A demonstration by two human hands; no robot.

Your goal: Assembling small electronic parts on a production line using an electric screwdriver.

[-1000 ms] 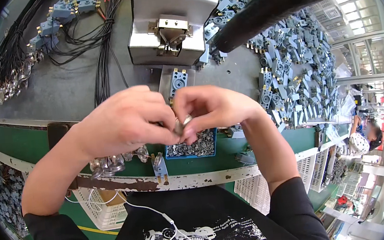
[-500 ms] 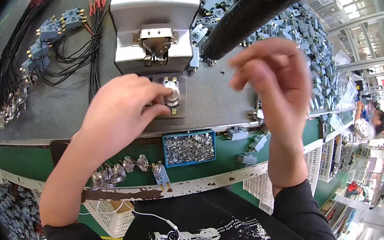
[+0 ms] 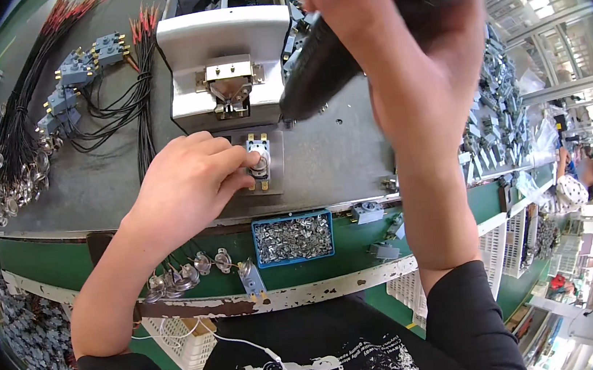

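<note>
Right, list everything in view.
block: one, bluish, centre
disc: one, silver, on block
tool: one, black, top
tray: one, blue, front
metal pieces: many, silver, in tray
machine: one, silver, behind block
loose blocks: many, bluish, mostly right
wires: many, black and red, left
round discs: many, silver, left
bench: one, grey, underneath
baskets: several, white, below bench
person: one, white clothing, right
cord: one, white, over shirt
hands: two, bare, at disc and tool
</note>
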